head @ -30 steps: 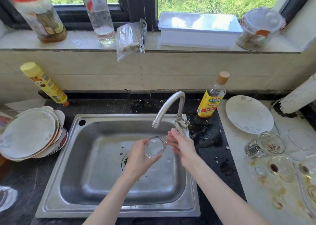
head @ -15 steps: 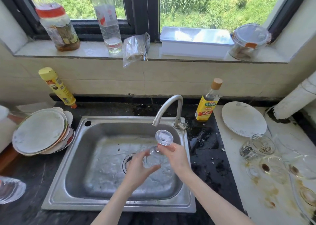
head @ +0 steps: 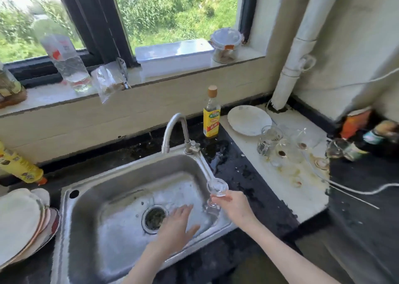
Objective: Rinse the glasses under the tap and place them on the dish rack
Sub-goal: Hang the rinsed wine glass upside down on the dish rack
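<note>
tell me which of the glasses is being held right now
The glass at the sink's right edge, pinched upside down by the right hand. The other glasses sit untouched on the stained white counter further right.

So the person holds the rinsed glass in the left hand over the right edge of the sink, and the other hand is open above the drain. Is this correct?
Not quite: the head view shows the right hand holding the glass, not the left. The rest stands: the glass is over the right edge of the sink, and the left hand is open above the drain.
</note>
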{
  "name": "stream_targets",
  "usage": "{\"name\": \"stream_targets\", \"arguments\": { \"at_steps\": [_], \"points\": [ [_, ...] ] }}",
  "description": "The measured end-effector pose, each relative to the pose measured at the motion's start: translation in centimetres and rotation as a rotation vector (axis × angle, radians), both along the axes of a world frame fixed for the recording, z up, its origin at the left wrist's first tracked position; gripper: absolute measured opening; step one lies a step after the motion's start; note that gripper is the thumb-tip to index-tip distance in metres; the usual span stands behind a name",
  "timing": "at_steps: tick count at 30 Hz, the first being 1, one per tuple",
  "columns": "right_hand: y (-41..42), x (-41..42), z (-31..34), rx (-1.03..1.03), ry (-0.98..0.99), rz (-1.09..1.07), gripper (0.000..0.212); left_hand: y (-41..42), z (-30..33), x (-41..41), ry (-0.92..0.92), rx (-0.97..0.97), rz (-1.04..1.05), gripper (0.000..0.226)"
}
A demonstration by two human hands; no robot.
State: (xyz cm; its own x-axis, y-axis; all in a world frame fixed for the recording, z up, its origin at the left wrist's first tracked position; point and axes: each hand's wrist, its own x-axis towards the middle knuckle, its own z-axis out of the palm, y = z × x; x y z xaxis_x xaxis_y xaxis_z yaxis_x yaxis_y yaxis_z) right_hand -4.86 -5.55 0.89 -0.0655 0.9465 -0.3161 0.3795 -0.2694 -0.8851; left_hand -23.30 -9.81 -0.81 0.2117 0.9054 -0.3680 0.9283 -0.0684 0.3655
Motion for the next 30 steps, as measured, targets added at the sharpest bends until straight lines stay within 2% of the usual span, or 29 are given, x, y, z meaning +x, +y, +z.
{"name": "stream_targets", "arguments": {
  "at_steps": [3, 4, 6, 8, 12, 16, 20, 26, 30],
  "points": [
    [-4.6, 3.4, 0.9, 0.037, -0.039, -0.171, 0.013, 0.1, 0.7, 0.9, 0.077, 0.205, -0.227, 0.057],
    [-6.4, 4.7, 1.5, 0.057, -0.043, -0.243, 0.011, -0.2, 1.4, 1.9, 0.059, 0.244, -0.283, 0.066],
    [-10.0, 7.6, 3.4, 0.109, -0.047, -0.35, 0.013, -1.0, 3.2, 4.6, -0.022, 0.295, -0.409, 0.1],
    [-13.6, 10.9, 5.5, 0.147, -0.062, -0.438, 0.008, -2.0, 5.6, 8.0, -0.069, 0.291, -0.552, 0.113],
    [-21.8, 17.2, 9.8, 0.28, -0.135, -0.673, 0.026, -5.1, 10.2, 15.9, -0.197, 0.401, -0.783, 0.095],
    [-31.4, 22.0, 12.1, 0.376, -0.119, -0.913, 0.016, -9.9, 11.9, 23.4, -0.254, 0.461, -1.021, 0.079],
    [-41.6, 27.2, 12.3, 0.406, -0.122, -1.143, 0.013, -16.0, 11.8, 31.8, -0.21, 0.425, -1.221, 0.072],
    [-54.9, 35.1, 13.5, 0.397, -0.25, -1.344, 0.014, -27.9, 12.9, 45.5, -0.354, 0.435, -1.394, 0.086],
    [-61.5, 39.6, 14.1, 0.363, -0.34, -1.44, 0.01, -34.2, 13.5, 52.2, -0.352, 0.404, -1.492, 0.1]
  ]
}}
